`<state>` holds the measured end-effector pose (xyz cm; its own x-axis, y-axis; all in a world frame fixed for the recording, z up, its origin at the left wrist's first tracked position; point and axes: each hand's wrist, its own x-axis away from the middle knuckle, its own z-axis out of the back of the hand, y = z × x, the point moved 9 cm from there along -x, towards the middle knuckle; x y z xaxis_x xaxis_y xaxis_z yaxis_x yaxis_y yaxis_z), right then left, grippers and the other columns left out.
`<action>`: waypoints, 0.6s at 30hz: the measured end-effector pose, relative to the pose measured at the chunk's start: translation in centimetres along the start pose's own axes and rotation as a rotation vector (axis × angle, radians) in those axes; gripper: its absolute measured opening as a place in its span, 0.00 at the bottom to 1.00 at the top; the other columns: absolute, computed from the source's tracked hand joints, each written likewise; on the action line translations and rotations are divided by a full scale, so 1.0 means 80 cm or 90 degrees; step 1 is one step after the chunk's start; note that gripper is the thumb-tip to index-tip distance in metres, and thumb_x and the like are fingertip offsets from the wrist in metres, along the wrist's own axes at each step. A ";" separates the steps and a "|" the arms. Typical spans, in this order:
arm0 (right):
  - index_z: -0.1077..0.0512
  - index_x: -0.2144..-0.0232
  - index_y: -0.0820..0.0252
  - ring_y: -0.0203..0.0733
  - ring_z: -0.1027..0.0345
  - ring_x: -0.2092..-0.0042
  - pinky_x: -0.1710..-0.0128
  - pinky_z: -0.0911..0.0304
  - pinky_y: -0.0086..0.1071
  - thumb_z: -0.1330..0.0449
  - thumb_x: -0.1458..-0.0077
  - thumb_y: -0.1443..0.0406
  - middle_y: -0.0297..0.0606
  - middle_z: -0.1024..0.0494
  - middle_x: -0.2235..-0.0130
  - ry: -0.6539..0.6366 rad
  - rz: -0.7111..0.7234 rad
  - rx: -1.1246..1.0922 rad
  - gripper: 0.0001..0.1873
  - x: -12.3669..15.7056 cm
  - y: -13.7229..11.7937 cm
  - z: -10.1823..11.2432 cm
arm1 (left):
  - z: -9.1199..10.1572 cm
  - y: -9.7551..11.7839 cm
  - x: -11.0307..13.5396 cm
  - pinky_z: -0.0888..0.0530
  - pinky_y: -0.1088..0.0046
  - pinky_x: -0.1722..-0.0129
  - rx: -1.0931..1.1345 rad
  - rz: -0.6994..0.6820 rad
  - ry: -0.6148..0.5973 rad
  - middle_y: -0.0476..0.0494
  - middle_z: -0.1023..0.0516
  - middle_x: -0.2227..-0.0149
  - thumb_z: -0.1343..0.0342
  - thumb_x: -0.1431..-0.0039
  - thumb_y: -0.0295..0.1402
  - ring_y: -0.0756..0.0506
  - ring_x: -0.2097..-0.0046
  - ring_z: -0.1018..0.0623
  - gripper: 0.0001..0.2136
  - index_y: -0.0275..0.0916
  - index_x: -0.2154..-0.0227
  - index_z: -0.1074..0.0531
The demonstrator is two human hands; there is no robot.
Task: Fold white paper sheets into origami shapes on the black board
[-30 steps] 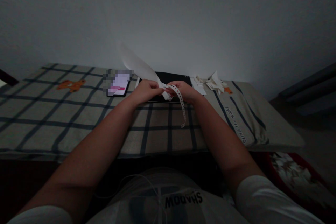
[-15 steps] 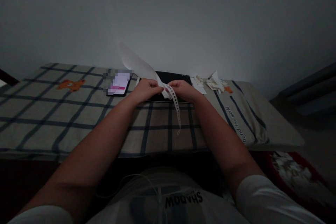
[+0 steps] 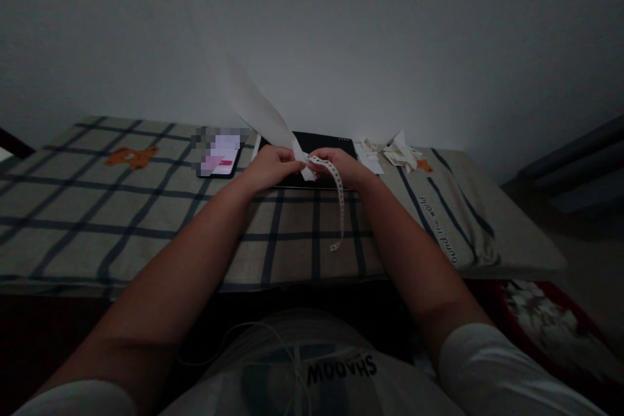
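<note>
Above the far middle of the checked surface [image 3: 146, 221], both hands meet and pinch one white paper sheet [image 3: 258, 107]. The left hand [image 3: 270, 168] is closed on the sheet, which rises up and to the left as a long, pale, smooth blade against the wall. The right hand [image 3: 341, 169] is closed on a narrow perforated strip [image 3: 339, 198] with a row of small round holes; this strip joins the sheet between the hands and hangs down in a soft curve, its free end curled just over the cloth. Behind the hands lies a dark tablet [image 3: 324, 142], to its left a phone [image 3: 220, 155] with lit screen, to its right a pile of paper scraps [image 3: 390, 155].
</note>
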<state>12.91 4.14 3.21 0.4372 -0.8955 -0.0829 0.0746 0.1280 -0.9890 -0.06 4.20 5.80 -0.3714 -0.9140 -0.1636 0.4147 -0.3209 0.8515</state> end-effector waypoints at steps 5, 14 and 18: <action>0.26 0.70 0.61 0.32 0.36 0.70 0.69 0.39 0.27 0.30 0.54 0.62 0.31 0.25 0.72 0.005 -0.014 -0.010 0.11 -0.003 0.007 0.006 | 0.003 -0.007 -0.002 0.42 0.73 0.74 -0.001 0.022 0.020 0.52 0.33 0.81 0.38 0.53 0.38 0.52 0.76 0.35 0.11 0.35 0.79 0.27; 0.24 0.70 0.62 0.32 0.37 0.71 0.70 0.40 0.27 0.32 0.53 0.63 0.32 0.25 0.73 0.033 0.007 -0.003 0.08 -0.004 0.004 0.011 | 0.004 -0.010 -0.002 0.41 0.74 0.73 0.041 0.027 0.037 0.50 0.30 0.79 0.36 0.55 0.41 0.52 0.75 0.35 0.13 0.35 0.78 0.25; 0.24 0.69 0.61 0.33 0.35 0.70 0.69 0.38 0.28 0.32 0.54 0.64 0.32 0.24 0.71 0.025 0.008 -0.016 0.09 -0.005 0.008 0.010 | 0.006 -0.006 0.000 0.42 0.74 0.74 0.003 0.030 0.042 0.51 0.32 0.80 0.37 0.54 0.40 0.52 0.75 0.37 0.13 0.35 0.81 0.27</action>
<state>13.48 4.94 2.74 0.4018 -0.9103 -0.1001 0.0461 0.1293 -0.9905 -0.63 4.43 5.63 -0.2958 -0.9425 -0.1557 0.4267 -0.2762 0.8612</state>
